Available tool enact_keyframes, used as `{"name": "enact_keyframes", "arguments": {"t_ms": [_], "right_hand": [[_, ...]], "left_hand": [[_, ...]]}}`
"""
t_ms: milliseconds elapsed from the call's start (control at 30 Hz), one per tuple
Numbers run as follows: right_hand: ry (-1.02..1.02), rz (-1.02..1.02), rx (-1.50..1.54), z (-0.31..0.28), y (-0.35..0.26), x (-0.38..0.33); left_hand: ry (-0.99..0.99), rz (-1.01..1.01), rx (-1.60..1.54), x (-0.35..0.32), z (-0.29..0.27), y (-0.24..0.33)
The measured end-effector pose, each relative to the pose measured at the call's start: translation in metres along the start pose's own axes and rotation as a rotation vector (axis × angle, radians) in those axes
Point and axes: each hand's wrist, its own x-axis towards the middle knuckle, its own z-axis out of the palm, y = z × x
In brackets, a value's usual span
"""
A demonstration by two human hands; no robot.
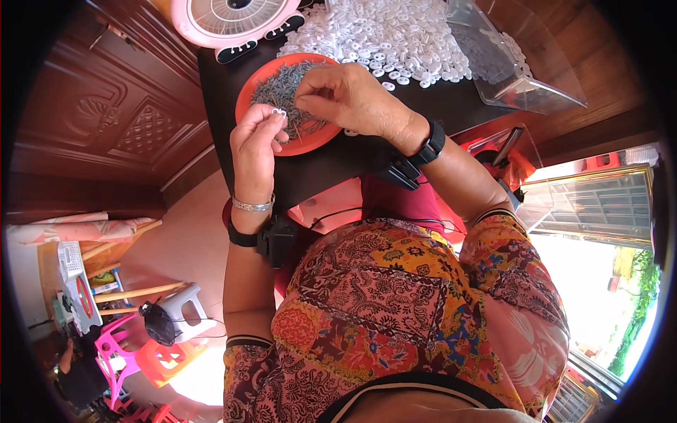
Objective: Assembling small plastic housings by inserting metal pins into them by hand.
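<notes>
My left hand (255, 151) is closed, its thumb and forefinger pinching a small white plastic piece (280, 113) with openings in it. Beside it, over the bowl, my right hand (356, 99) has its thumb and fingertips pressed together. Whatever lies between those fingertips is too small to make out. Under both hands stands an orange-red round bowl (307, 146), filled with many thin grey screw-like parts (276, 88). A large heap of small white oval pieces with holes (395, 35) lies just beyond my right hand.
A pink-rimmed fan (238, 17) stands at the far left of the dark table (451, 103). A clear plastic bin (525, 88) lies at the far right by the heap. Brown carved wooden panels (106, 106) rise on the left. Plastic stools (163, 361) stand at the lower left.
</notes>
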Motion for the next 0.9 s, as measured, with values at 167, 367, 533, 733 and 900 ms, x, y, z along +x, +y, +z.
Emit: {"name": "enact_keyframes", "arguments": {"t_ms": [167, 367, 533, 733, 900], "right_hand": [[-0.049, 0.007, 0.078, -0.001, -0.002, -0.002], [-0.177, 0.119, 0.31, 0.002, -0.005, -0.006], [-0.16, 0.176, 0.567, 0.003, 0.004, -0.009], [-0.188, 0.143, 0.349, 0.004, -0.004, -0.01], [-0.171, 0.15, 0.375, 0.006, -0.002, -0.013]], "left_hand": [[-0.049, -0.034, 0.03, -0.006, 0.005, 0.004], [-0.098, -0.001, 0.008, -0.013, 0.006, 0.004], [-0.096, -0.013, -0.004, -0.02, 0.007, 0.004], [-0.095, -0.022, 0.02, -0.024, 0.01, 0.0], [-0.072, -0.041, 0.039, -0.026, 0.014, 0.003]]}}
